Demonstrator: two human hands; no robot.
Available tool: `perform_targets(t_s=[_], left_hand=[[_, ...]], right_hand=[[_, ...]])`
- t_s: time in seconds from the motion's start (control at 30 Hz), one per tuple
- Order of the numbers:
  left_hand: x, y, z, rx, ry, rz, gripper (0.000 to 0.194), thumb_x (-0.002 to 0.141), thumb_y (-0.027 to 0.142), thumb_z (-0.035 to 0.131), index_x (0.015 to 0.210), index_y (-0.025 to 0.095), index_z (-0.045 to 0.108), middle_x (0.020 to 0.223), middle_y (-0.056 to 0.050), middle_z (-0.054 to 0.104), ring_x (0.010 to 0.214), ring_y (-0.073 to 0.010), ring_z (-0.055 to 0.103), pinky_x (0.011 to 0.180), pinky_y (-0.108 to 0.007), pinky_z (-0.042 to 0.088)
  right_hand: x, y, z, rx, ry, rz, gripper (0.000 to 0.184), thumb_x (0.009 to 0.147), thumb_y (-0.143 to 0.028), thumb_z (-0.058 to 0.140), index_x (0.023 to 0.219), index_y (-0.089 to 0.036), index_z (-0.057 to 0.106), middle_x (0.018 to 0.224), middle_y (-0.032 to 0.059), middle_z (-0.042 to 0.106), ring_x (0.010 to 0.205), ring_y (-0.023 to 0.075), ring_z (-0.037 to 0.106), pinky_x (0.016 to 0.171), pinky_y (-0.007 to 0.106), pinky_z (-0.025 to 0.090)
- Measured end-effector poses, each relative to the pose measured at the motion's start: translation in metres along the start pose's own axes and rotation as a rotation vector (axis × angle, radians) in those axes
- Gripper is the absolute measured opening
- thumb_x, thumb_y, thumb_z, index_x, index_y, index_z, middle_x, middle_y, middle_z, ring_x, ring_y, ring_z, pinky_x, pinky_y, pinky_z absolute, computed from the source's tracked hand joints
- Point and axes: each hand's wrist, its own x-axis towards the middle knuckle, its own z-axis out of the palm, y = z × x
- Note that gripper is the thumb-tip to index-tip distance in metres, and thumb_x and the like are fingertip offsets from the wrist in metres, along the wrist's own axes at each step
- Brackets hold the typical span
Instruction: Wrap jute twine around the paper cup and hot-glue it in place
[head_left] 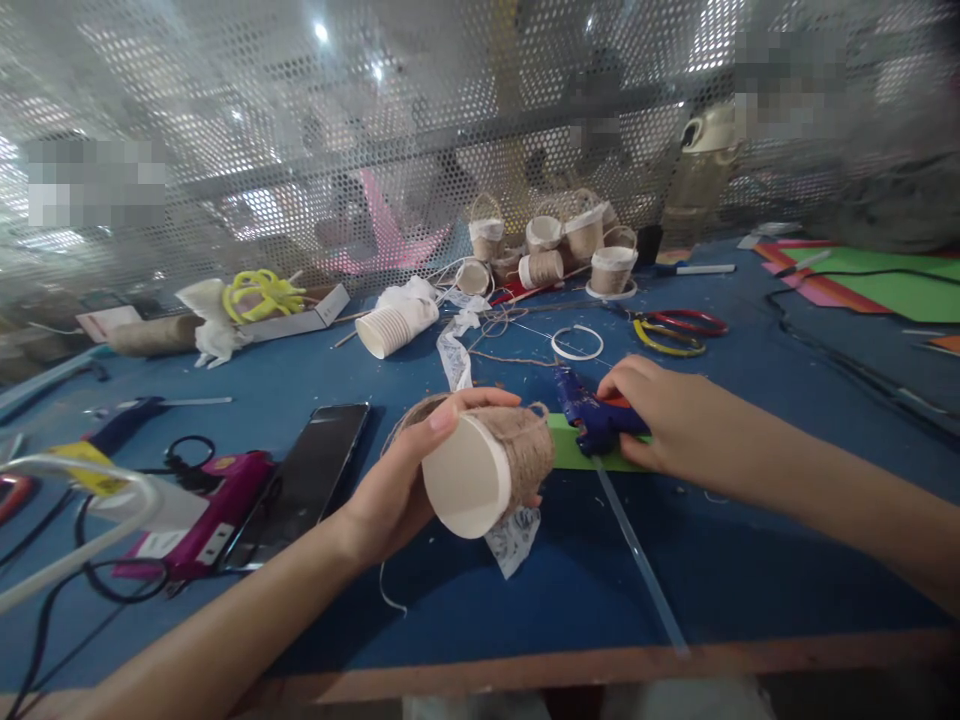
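Blue table [735, 560], phone [304, 480], scissors [679, 330] nr hands

The right hand [667, 420] covers the grip of the blue glue gun [589, 415], so only its nose shows. The left hand [397, 480] hides the far side of the twine-wrapped cup [487, 465]. Everything behind the far mesh screen [300, 150] is blurred. A white cable [67, 500] runs off the left edge.

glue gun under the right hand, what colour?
Blue glue gun with an orange trigger, head view.
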Motion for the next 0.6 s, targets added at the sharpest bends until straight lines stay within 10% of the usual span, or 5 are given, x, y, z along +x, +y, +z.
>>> perform_targets(t_s=[0.3, 0.6], left_hand=[[-0.005, -0.001, -0.002, 0.059, 0.014, -0.016, 0.055, 0.084, 0.065, 0.070, 0.120, 0.024, 0.066, 0.123, -0.010, 0.066, 0.100, -0.0298, 0.072, 0.089, -0.051, 0.063], [-0.007, -0.002, -0.003, 0.215, 0.109, -0.009, 0.070, 0.069, 0.073, 0.078, 0.115, 0.024, 0.061, 0.119, -0.010, 0.060, 0.103, -0.0321, 0.066, 0.083, -0.042, 0.058]], right_hand=[[0.001, -0.001, -0.005, 0.111, 0.119, -0.001, 0.024, 0.075, -0.018, 0.064, 0.099, -0.023, 0.058, 0.105, 0.0058, 0.066, 0.077, 0.0220, 0.066, 0.065, 0.033, 0.045], [0.004, -0.021, -0.033, 0.491, 0.567, 0.094, 0.021, 0.089, -0.045, 0.070, 0.094, -0.025, 0.067, 0.094, 0.0051, 0.074, 0.089, 0.0276, 0.071, 0.079, 0.040, 0.053]])
